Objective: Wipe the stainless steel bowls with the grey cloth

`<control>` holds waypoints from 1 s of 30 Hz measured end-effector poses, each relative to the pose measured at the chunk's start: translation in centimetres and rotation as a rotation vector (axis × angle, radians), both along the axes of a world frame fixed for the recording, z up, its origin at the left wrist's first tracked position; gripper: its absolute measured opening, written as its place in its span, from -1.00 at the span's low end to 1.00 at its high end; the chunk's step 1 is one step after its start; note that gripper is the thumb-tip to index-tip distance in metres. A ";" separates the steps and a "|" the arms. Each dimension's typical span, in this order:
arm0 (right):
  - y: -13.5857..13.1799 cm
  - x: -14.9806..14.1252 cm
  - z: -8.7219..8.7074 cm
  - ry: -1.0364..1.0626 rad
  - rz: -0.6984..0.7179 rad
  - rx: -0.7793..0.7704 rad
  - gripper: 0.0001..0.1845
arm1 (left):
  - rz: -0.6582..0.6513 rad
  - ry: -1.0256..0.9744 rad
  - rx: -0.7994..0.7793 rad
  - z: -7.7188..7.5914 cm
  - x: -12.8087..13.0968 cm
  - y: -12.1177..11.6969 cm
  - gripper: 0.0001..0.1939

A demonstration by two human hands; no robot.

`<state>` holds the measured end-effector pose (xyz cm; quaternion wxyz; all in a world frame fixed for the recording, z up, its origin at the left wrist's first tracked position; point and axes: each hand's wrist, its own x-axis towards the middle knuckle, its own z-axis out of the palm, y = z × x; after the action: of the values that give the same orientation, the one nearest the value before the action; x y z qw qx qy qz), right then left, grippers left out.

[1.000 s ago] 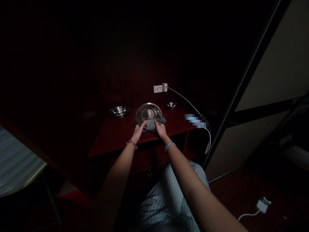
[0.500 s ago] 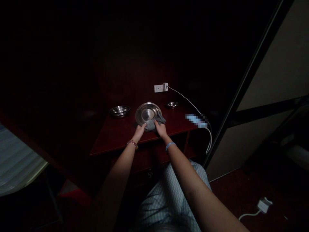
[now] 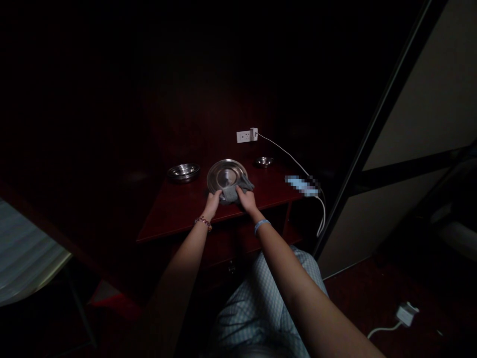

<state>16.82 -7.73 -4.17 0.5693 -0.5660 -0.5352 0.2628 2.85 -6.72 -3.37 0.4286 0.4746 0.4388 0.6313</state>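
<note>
A round stainless steel plate [image 3: 226, 174] is tilted up above the dark red desk, its inner face toward me. My left hand [image 3: 213, 203] is closed on the plate's lower left edge, thumb on top. A grey cloth [image 3: 231, 193] covers the lower rim. My right hand [image 3: 246, 200] is closed on this cloth at the lower right edge, thumb on the fabric. The fingers beneath the plate are hidden. Left of the plate stands a small stack of steel bowls [image 3: 184, 172]; a smaller steel bowl [image 3: 264, 162] sits behind it to the right.
The desk [image 3: 171, 214] has a front edge just below my hands. A wall socket [image 3: 247, 135] holds a plugged-in charger with a white cable. A blurred-out blue item [image 3: 301, 185] lies at the desk's right end. A white adapter [image 3: 407, 314] rests on the floor.
The plate and both hands stay almost in place, with the cloth shifted slightly on the rim. The whole view has moved a little.
</note>
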 end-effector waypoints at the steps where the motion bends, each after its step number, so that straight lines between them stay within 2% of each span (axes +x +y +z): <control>1: 0.0 0.0 0.0 -0.007 -0.001 0.000 -0.59 | 0.007 -0.008 0.013 0.0 0.0 0.0 -0.75; 13: -0.2 0.1 0.2 -0.065 -0.001 -0.012 -0.61 | 0.134 -0.029 0.043 0.0 -0.2 0.3 -0.81; 21: -0.5 0.0 0.5 -0.076 -0.004 -0.010 -0.62 | 0.065 -0.047 0.066 0.6 -0.1 -0.4 -0.65; 30: -0.7 0.0 0.5 -0.057 -0.003 -0.001 -0.62 | -0.025 -0.061 0.050 0.0 -0.2 -0.2 -0.65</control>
<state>16.86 -8.42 -3.64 0.5539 -0.5744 -0.5503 0.2458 2.67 -6.94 -3.42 0.4377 0.4712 0.4036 0.6508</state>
